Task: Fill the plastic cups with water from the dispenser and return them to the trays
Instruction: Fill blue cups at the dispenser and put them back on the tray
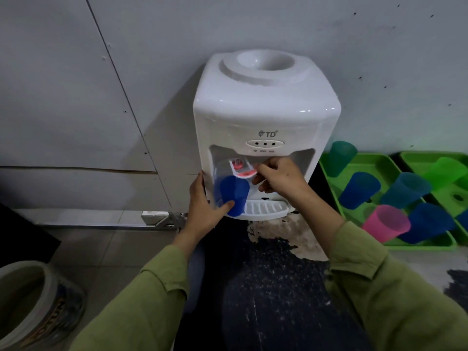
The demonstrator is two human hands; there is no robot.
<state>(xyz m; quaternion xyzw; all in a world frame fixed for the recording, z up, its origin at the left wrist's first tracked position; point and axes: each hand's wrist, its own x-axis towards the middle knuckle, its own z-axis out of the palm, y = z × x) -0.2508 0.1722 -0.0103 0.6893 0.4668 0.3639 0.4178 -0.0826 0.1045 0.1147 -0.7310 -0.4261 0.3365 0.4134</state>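
A white water dispenser stands against the wall. My left hand grips a blue plastic cup and holds it under the red tap, above the white drip tray. My right hand has its fingers curled on the taps, touching the red lever; the second tap is hidden behind it. To the right, a green tray holds several cups: a teal one, blue ones and a pink one.
A second green tray at the far right holds a green cup. The dispenser stands on a dark worn surface. A round container sits on the tiled floor at lower left. A metal bracket lies by the wall.
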